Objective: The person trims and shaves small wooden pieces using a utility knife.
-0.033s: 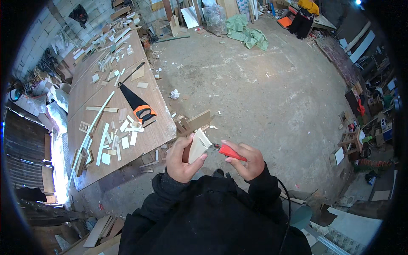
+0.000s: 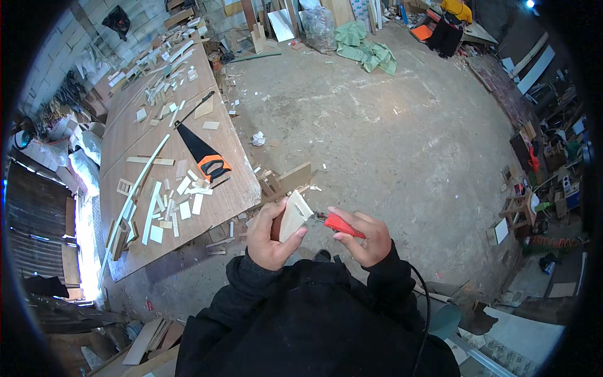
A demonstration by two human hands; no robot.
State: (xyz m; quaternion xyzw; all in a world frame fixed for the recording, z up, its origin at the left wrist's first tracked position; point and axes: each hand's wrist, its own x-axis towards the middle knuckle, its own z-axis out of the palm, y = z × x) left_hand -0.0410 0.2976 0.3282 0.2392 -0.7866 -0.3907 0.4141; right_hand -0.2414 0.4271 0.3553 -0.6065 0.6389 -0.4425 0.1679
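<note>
Two hands meet just off the table's near right corner: the left hand, half-curled, grips a pale, angular wood piece; the right hand closes round a red tool, its tip near the wood — contact unclear. The piece looks light, stiff, dry — likely best held by its flat faces. Flat offcuts lie toward the table's near edge, a smooth-bladed saw along its right.
</note>
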